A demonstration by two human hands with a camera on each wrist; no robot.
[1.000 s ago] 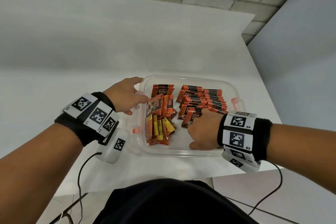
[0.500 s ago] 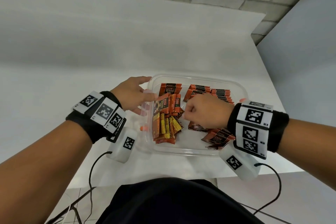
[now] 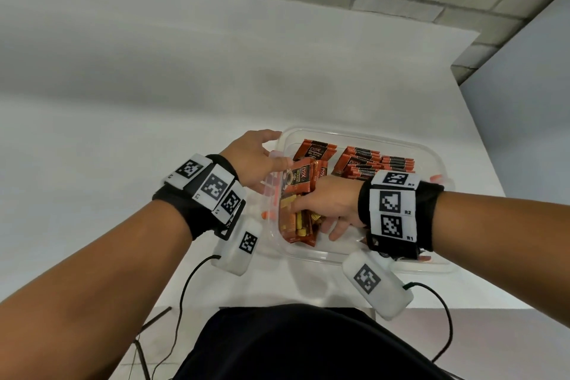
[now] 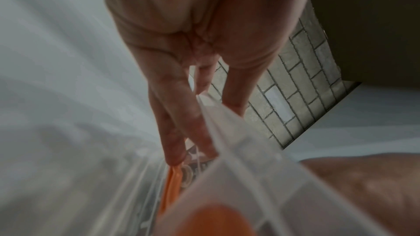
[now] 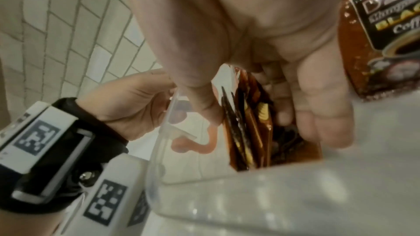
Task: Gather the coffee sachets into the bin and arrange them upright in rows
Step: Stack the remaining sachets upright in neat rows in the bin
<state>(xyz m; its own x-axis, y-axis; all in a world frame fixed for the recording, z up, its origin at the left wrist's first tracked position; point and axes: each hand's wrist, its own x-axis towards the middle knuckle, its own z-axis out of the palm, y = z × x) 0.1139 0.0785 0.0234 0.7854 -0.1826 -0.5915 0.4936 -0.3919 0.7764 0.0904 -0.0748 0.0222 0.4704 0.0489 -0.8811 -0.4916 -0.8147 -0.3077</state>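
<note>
A clear plastic bin [image 3: 354, 260] sits at the near edge of the white table. Orange-brown coffee sachets stand in rows [image 3: 365, 160] at its back right. A looser bundle of sachets [image 3: 300, 182] stands along its left wall. My right hand [image 3: 320, 210] is inside the bin and grips this bundle [image 5: 247, 132], thumb on one side and fingers on the other. My left hand [image 3: 256, 157] holds the bin's left wall [image 4: 227, 132], fingers down the outside and thumb at the rim against the top of a sachet.
An orange latch [image 3: 268, 214] hangs on the bin's left side, another [image 3: 436, 177] on the right. A few loose sachets [image 3: 425, 257] lie at the front right, under my right wrist. The white table [image 3: 154, 102] spreads left and back to a brick wall.
My right hand has left the middle rows, crossed to the left side of the bin and closed round the bundle there. My left hand has stayed at the left rim.
</note>
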